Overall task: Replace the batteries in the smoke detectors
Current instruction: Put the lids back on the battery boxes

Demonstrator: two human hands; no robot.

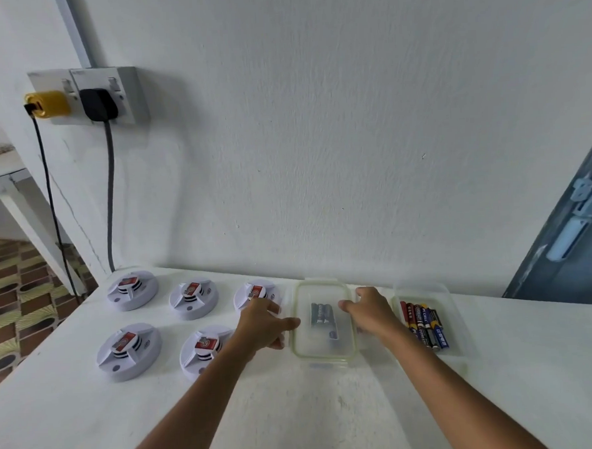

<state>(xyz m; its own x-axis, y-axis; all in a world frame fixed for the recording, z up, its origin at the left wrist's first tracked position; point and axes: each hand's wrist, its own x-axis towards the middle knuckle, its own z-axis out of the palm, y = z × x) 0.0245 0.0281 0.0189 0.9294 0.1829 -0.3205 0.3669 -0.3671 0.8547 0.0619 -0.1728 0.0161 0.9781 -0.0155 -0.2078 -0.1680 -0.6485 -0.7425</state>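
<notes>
Several white round smoke detectors [128, 350] lie on the left half of a white table [297, 413], each with a red-labelled part on top. One detector [253, 291] is partly hidden behind my left hand [262, 324]. A clear lidded box [296, 346] with a greenish seal sits at the middle back, and dark batteries [321, 314] show through its lid. My left hand grips its left side. My right hand [371, 311] grips its right side, thumb on the lid. To the right, an open clear tray [456, 329] holds several mixed batteries [423, 324].
The white wall rises right behind the table. A double socket up left holds a yellow plug [46, 103] and a black plug [99, 104], with cables hanging to the table's back left corner. A dark door [569, 237] stands at the right. Patterned floor lies left of the table.
</notes>
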